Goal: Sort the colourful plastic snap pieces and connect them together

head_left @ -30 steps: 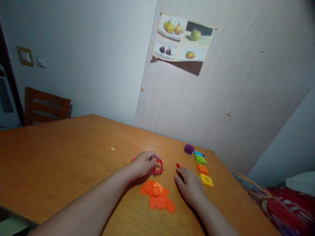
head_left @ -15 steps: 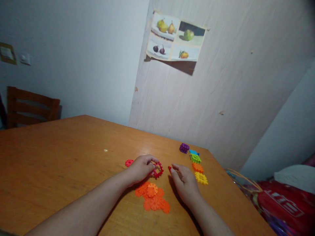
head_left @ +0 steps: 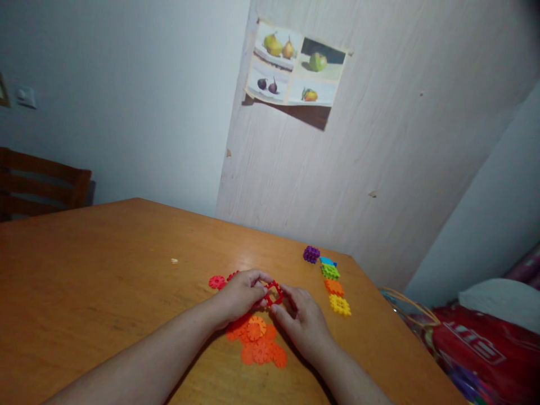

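A small square frame of red notched plastic building pieces [head_left: 279, 291] is held up over the table between both hands. My left hand [head_left: 244, 293] pinches its left side between thumb and fingers. Closed at the frame's right side is my right hand [head_left: 304, 319], its thumb and fingertips touching it; the small red piece it carried can no longer be told apart. Just below the hands lies a pile of orange notched discs [head_left: 262, 352], with a lighter orange disc [head_left: 256, 328] on top. Pinkish-red discs [head_left: 216, 282] show beyond my left hand, partly hidden by it.
Toward the right edge of the wooden table [head_left: 139, 264] stand a purple block [head_left: 311, 254], a blue piece [head_left: 327, 261], a green block [head_left: 331, 272], an orange block [head_left: 334, 287] and a yellow block [head_left: 340, 305]. A red bag [head_left: 468, 337] lies beyond that edge.
My right hand has moved left with its small red piece and now meets the red frame. The view has shifted slightly to the right.
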`<action>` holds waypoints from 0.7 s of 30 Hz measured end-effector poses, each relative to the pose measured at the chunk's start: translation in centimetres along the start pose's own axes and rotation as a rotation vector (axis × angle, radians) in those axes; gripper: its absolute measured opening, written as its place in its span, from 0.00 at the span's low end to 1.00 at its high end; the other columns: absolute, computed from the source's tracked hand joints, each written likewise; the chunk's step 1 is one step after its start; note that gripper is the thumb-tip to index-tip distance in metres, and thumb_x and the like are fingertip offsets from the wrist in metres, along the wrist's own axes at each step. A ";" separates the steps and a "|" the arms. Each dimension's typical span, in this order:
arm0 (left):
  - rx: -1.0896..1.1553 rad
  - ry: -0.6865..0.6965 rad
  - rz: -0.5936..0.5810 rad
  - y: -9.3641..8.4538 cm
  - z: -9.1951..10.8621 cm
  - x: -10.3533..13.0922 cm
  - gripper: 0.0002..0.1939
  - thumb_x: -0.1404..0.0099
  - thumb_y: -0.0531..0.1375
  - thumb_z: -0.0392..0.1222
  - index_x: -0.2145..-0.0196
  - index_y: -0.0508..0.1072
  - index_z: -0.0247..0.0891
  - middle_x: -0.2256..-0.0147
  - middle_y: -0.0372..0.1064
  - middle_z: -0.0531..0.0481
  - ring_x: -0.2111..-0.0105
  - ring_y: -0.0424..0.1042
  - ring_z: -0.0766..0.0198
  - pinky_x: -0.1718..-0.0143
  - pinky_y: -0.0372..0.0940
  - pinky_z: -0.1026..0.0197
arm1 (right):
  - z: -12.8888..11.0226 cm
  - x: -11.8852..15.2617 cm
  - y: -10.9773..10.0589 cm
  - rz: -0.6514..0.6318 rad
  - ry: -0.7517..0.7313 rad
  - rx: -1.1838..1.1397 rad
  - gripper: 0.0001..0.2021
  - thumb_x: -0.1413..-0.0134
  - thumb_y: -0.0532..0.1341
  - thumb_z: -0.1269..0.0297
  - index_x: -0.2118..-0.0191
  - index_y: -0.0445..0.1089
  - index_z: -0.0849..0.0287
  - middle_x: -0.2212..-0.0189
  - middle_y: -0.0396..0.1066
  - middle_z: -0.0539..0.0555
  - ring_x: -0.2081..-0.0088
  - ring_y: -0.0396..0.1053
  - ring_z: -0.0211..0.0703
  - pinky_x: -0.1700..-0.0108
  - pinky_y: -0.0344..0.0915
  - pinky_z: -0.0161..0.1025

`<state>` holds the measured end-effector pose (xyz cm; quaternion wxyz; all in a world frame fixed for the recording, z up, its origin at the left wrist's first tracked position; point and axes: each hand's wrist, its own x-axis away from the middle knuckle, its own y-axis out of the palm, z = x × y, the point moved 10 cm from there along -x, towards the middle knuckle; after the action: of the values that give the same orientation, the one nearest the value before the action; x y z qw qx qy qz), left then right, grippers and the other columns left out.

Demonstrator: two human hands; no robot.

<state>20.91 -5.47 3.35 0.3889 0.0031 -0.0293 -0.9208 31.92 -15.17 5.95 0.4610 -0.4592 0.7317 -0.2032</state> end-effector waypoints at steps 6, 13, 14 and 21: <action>0.035 0.008 -0.029 0.3 -0.1 -0.3 0.15 0.40 0.59 0.36 0.54 0.69 0.34 0.72 0.72 0.51 0.74 0.71 0.68 0.68 0.66 0.64 | -0.1 -0.1 0.0 0.015 -0.004 0.012 0.22 0.45 0.65 0.58 0.45 0.71 0.56 0.56 0.75 0.55 0.55 0.71 0.46 0.52 0.68 0.42; -0.468 0.293 0.110 -0.7 1.9 -0.1 0.16 0.36 0.57 0.40 0.52 0.73 0.36 0.69 0.73 0.49 0.70 0.71 0.63 0.68 0.64 0.63 | 2.9 -0.3 -0.9 0.090 0.117 0.093 0.21 0.45 0.63 0.58 0.46 0.72 0.58 0.51 0.75 0.57 0.50 0.71 0.50 0.46 0.66 0.45; -0.543 0.328 0.126 -0.8 2.2 0.0 0.15 0.36 0.56 0.40 0.52 0.74 0.36 0.68 0.74 0.48 0.68 0.72 0.62 0.66 0.65 0.62 | 3.4 -0.4 -1.1 0.095 0.139 0.111 0.22 0.45 0.63 0.58 0.45 0.72 0.59 0.51 0.75 0.58 0.49 0.70 0.51 0.45 0.66 0.45; -0.658 0.392 0.312 -4.7 3.8 -0.8 0.15 0.34 0.55 0.40 0.52 0.75 0.37 0.63 0.77 0.47 0.63 0.75 0.61 0.60 0.66 0.62 | 6.4 -0.3 -2.7 0.114 0.278 0.248 0.24 0.43 0.59 0.54 0.45 0.73 0.62 0.50 0.75 0.61 0.48 0.71 0.53 0.44 0.65 0.46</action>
<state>18.00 -1.40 6.84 0.5022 0.0495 0.3412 -0.7930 38.78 -15.47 4.86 0.4194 -0.3243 0.7823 -0.3269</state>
